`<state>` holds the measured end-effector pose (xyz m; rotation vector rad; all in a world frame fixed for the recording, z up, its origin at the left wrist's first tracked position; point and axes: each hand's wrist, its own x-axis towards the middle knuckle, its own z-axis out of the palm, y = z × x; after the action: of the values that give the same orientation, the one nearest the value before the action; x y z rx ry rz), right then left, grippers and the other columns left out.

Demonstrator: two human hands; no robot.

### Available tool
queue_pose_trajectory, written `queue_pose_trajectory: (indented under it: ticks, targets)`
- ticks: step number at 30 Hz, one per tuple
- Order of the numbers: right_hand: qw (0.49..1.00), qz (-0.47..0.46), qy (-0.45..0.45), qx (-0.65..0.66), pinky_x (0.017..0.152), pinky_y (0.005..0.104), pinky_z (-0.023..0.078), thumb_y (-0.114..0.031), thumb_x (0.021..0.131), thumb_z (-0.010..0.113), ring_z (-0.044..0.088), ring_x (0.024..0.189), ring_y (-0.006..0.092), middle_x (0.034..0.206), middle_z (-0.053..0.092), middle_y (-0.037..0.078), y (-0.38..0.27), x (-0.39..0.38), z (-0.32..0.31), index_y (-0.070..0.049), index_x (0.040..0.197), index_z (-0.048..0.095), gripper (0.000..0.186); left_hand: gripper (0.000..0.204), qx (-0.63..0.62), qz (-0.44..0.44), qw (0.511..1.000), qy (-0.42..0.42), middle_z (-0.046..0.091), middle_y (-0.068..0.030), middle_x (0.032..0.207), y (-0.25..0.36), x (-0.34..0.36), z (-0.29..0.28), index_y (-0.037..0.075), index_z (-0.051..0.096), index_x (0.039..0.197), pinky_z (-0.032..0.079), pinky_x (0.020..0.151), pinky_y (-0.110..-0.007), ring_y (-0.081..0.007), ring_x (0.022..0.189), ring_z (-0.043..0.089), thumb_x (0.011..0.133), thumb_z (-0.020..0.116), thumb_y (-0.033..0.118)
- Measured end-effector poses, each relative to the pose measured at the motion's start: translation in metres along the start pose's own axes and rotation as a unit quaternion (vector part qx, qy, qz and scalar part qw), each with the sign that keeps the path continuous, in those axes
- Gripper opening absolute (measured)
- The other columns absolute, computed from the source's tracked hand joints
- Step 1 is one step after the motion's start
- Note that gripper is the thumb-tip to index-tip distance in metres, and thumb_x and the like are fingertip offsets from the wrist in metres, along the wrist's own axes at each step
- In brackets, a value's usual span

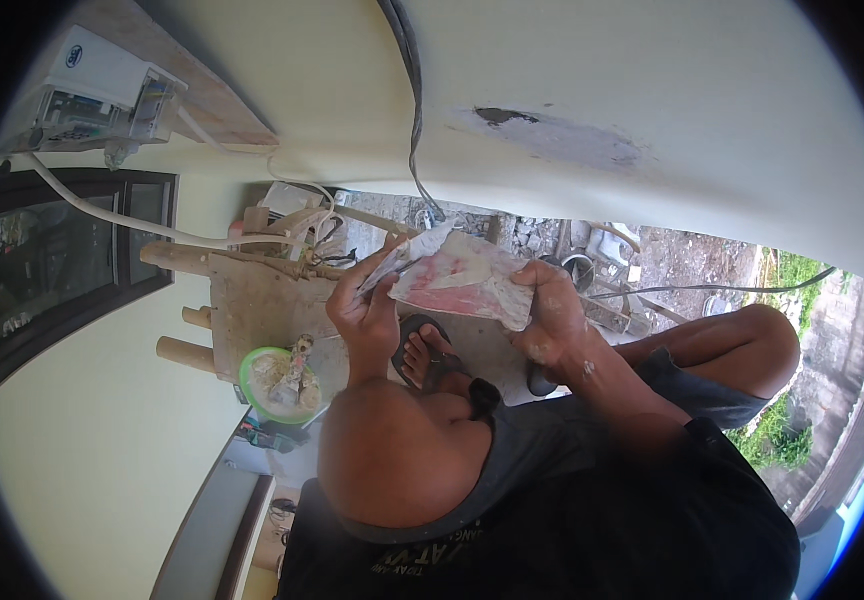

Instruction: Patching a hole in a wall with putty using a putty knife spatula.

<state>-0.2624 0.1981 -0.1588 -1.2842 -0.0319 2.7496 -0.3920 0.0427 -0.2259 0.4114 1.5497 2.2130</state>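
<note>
In front of my knees, my right hand (552,312) grips the near right edge of a flat, plaster-smeared sheet (467,278) with reddish patches. My left hand (364,308) is closed round a narrower flat blade, like a putty knife (407,258), coated in whitish plaster. The blade rests against or just over the sheet's left side; its handle is hidden in my fingers. Low on my left, a green bowl (280,412) holds pale plaster mix and a smeared tool whose kind I cannot make out.
A grey plaster patch (577,140) with a dark spot marks the wall ahead, where a black cable (411,90) hangs. Boards on poles (252,310) form a platform beneath me. An opened electrical box (97,95) hangs at the upper left. Rubble (687,262) lies below.
</note>
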Motion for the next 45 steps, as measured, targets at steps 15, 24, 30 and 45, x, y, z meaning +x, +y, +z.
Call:
queue_pose_trajectory:
  ticks: [15,24,30,45]
  targets:
    - [0.960,-0.269,0.025,-0.071,0.089,0.0414,0.049,-0.007,0.084,0.053,0.060,0.100,0.0289,0.109,0.060,0.014,-0.008,0.018,-0.012,0.002,0.110,0.054,0.027,0.042,0.314,-0.022,0.938,-0.143,0.067,-0.0194,0.107,-0.019,-0.001,-0.023,0.001,0.066,0.111,0.048,0.092,-0.035,-0.0292,0.107,0.064,0.077,0.043,-0.011]
    - [0.938,-0.335,0.086,-0.013,0.067,0.0340,0.053,-0.004,0.084,0.050,0.059,0.075,0.0233,0.083,0.056,0.013,-0.041,0.054,0.057,0.002,0.089,0.054,0.009,0.036,0.324,-0.092,0.933,-0.127,0.068,-0.0183,0.104,-0.025,-0.010,-0.024,0.000,0.066,0.111,0.049,0.084,-0.031,-0.0245,0.097,0.067,0.081,0.047,-0.006]
    - [0.915,-0.401,0.051,-0.002,0.070,0.0355,0.055,-0.005,0.085,0.049,0.058,0.072,0.0242,0.084,0.055,0.013,-0.070,0.040,0.128,0.004,0.090,0.051,0.010,0.034,0.314,-0.089,0.935,-0.137,0.069,-0.0164,0.100,-0.027,-0.008,-0.013,-0.001,0.065,0.110,0.049,0.081,-0.030,-0.0192,0.091,0.066,0.081,0.048,-0.006]
    - [0.577,-0.554,0.340,-0.495,0.098,0.0434,0.037,-0.003,0.083,0.049,0.043,0.114,0.0396,0.130,0.036,0.030,-0.006,0.091,0.014,0.009,0.134,0.027,0.057,0.030,0.238,-0.128,0.962,-0.048,0.064,-0.0069,0.089,-0.041,-0.002,-0.019,-0.005,0.061,0.108,0.044,0.063,-0.022,-0.0079,0.071,0.054,0.079,0.050,-0.005]
